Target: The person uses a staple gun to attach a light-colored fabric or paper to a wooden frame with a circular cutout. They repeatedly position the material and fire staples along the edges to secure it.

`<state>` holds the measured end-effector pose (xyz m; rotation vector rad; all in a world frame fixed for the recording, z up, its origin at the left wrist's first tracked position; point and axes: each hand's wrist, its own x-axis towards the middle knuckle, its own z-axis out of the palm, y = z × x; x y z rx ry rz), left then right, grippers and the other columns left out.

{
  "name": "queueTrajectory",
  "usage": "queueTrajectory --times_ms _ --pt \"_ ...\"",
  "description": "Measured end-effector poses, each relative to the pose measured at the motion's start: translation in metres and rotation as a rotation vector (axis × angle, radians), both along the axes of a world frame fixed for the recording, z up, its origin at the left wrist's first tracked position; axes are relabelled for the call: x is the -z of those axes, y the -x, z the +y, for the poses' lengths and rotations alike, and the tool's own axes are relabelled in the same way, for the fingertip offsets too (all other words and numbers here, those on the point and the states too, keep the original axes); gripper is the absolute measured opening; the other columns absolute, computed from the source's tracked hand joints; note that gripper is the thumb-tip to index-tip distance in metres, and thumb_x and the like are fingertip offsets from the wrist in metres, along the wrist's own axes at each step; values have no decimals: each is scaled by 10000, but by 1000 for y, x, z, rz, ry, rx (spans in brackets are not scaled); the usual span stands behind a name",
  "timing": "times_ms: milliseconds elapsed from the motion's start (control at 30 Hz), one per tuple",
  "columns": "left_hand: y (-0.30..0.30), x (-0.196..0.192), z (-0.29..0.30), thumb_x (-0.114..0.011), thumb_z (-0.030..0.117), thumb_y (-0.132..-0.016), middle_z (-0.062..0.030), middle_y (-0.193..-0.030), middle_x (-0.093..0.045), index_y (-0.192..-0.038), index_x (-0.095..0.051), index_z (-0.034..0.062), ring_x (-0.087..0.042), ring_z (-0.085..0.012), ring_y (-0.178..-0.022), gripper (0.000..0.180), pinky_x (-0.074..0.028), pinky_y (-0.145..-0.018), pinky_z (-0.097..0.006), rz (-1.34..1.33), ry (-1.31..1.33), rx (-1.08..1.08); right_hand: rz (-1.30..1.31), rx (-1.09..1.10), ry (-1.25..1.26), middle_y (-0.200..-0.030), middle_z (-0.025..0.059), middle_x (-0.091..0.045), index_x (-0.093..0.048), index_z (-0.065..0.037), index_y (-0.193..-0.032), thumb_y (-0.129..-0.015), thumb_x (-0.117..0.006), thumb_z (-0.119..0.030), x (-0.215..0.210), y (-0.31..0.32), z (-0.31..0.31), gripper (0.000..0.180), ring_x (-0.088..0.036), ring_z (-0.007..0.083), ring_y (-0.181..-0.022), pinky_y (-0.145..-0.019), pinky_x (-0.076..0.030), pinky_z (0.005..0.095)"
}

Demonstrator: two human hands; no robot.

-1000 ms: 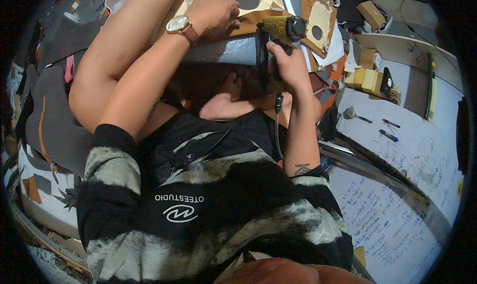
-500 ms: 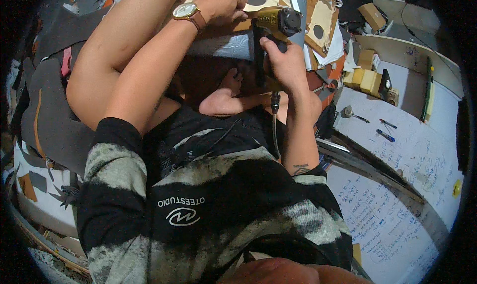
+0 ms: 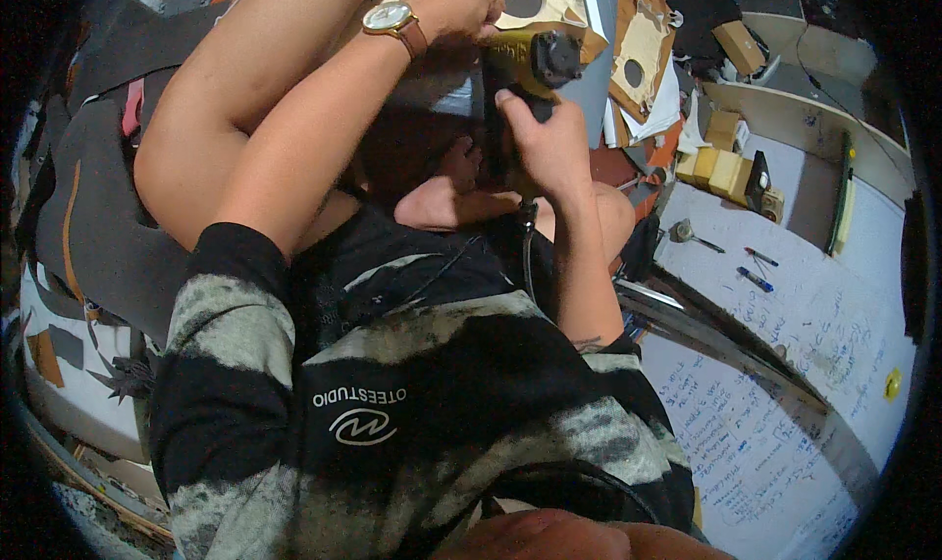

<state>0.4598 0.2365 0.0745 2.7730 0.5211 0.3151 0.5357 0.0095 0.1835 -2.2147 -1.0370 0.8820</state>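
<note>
My right hand [image 3: 545, 143] is closed around the handle of a yellow and black corded power tool [image 3: 530, 60], whose head rests against a tan sheet with a round hole [image 3: 554, 6] at the top of the view. My left hand [image 3: 446, 6], with a wristwatch [image 3: 388, 18] on its wrist, grips the edge of that sheet just left of the tool. The tool's black cord [image 3: 527, 256] hangs down over my lap. Where the tool meets the sheet is hidden by the tool's body.
A brown cut-out piece with holes [image 3: 643, 50] lies right of the sheet. A white board covered in writing [image 3: 785, 383] fills the right side, with pens [image 3: 756, 266] and wooden blocks [image 3: 716, 168] on it. Dark sheet scraps [image 3: 88, 197] lie to the left.
My right hand and the power tool have shifted a little to the left along the sheet. My left hand has moved slightly up and stays on the sheet.
</note>
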Motion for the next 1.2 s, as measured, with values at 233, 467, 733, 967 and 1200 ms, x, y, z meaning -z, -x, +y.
queueTrajectory --times_ms 233,467,733,967,1200 --pt "-4 -4 3 -706 348 -891 -152 -773 -745 -847 -778 165 -744 -379 -769 202 -578 -704 -531 47 95 -108 24 15 -94 -1016 250 -796 -767 36 -1134 -914 -759 -334 0 16 2 430 -776 397 -1009 -911 -573 454" --pt "11 -16 1 -774 501 -896 -93 -1083 -806 -1116 -833 208 -760 -339 -936 371 -585 -849 -494 44 157 -10 52 -73 -52 -1002 255 -791 -767 23 -1126 -916 -755 -337 6 23 1 417 -774 403 -998 -905 -575 454" --pt "10 -35 -26 -841 540 -819 -104 -1111 -796 -1236 -757 168 -746 -356 -1007 565 -581 -898 -478 65 296 -197 543 164 -247 -888 16 -720 -716 -28 -1200 -994 -746 -280 14 -28 -68 327 -623 108 -651 -583 -501 306" --pt "-64 -51 -111 -851 486 -863 -197 -1381 -642 -1351 -590 55 -541 -401 -1403 701 -420 -1127 -649 205 30 -286 973 655 -503 -659 25 -594 -677 -91 -1256 -1076 -604 -380 67 -69 -202 349 -596 153 -573 -562 -519 330" --pt "-48 -45 -112 -646 264 -993 -237 -1121 -680 -1230 -593 80 -705 -474 -1056 304 -570 -893 -585 128 -85 -229 1164 608 -741 -662 37 -592 -646 -102 -1281 -1086 -588 -394 97 -76 -237 356 -611 177 -580 -586 -560 365"
